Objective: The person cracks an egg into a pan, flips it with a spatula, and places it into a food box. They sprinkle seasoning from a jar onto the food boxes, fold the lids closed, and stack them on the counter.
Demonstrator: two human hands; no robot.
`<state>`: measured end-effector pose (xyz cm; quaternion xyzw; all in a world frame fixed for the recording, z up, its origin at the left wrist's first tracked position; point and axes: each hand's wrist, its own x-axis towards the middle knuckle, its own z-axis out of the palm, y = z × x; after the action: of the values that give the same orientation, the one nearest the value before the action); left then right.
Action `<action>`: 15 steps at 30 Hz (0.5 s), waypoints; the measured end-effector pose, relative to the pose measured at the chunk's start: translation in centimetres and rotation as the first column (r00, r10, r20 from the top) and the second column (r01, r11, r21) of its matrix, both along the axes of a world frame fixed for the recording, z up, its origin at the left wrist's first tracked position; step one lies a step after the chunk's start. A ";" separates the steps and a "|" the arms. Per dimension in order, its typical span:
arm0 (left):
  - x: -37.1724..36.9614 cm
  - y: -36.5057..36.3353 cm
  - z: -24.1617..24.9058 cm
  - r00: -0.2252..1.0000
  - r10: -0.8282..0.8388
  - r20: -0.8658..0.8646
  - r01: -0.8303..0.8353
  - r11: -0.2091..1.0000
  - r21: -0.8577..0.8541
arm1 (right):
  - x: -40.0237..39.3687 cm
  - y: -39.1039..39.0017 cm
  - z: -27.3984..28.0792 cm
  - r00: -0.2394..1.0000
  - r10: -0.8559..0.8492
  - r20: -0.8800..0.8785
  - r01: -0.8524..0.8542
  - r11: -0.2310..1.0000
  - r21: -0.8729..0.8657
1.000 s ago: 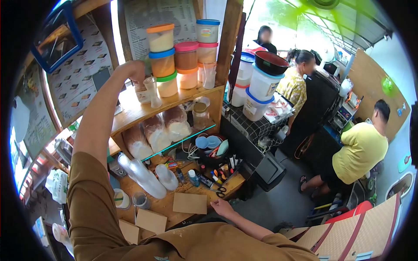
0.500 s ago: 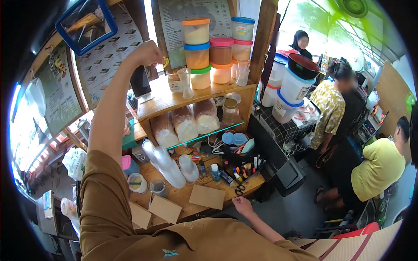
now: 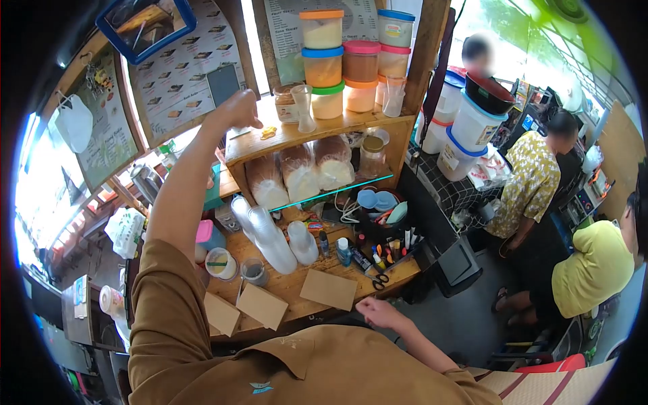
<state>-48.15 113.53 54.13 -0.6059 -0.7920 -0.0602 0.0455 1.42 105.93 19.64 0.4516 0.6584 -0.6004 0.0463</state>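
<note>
My left hand reaches over the left end of the wooden shelf top, its fingers curled with the tips down. Beside its fingertips is a small yellow bundle, possibly rubber bands, on the wood. Whether the fingers still hold anything is hidden. Behind the hand a dark flat panel stands upright. A brown-filled jar and a clear waisted cup are to its right. My right hand hovers low near the table edge, fingers curled in and nothing visible in them. Nearest to it is a brown cardboard piece.
Stacked lidded tubs stand on the shelf, with bagged bread loaves below. On the table are plastic cups, scissors and several markers. To the right, one person wears a patterned shirt, another a yellow shirt.
My left hand has lowered toward the shelf top. The yellow bundle, earlier hanging at its fingers, is now down on the wood. The view has shifted, and my right hand's fingers look more curled.
</note>
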 end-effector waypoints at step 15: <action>12.0 -11.9 -6.1 0.718 -0.119 0.686 0.089 0.993 0.079 | -1.5 -0.9 -6.3 0.930 0.255 -0.266 -0.081 0.845 0.529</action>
<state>-36.12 101.60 48.06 -0.5825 -0.7156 -0.2992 -0.2431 -0.05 105.03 13.32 0.2818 0.8293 -0.4645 -0.1309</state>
